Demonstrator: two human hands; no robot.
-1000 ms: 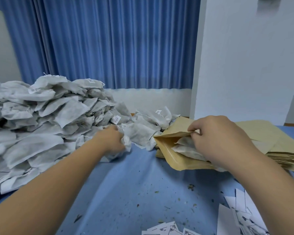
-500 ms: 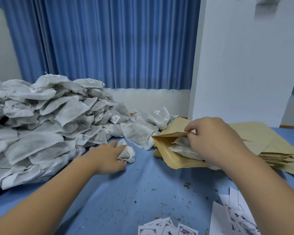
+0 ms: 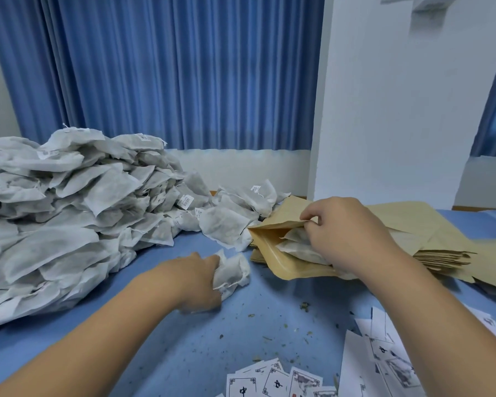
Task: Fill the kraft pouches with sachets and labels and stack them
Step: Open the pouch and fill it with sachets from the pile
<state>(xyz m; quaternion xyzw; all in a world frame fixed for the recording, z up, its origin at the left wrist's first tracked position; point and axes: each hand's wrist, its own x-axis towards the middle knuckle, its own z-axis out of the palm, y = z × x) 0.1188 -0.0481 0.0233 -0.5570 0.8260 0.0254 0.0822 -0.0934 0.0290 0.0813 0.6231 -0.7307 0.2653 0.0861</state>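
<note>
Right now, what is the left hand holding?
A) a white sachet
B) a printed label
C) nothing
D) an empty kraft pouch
A: the left hand grips a crumpled white sachet just over the blue table, while the right hand pinches the top flap of the kraft pouch.

So I had both bare forearms stretched forward over there. The left hand [image 3: 201,279] sat low, fingers curled tight round a sachet [image 3: 234,272]. The right hand [image 3: 348,233] was higher up, knuckles toward me, thumb and forefinger pinching the pouch [image 3: 281,220] flap.
</note>
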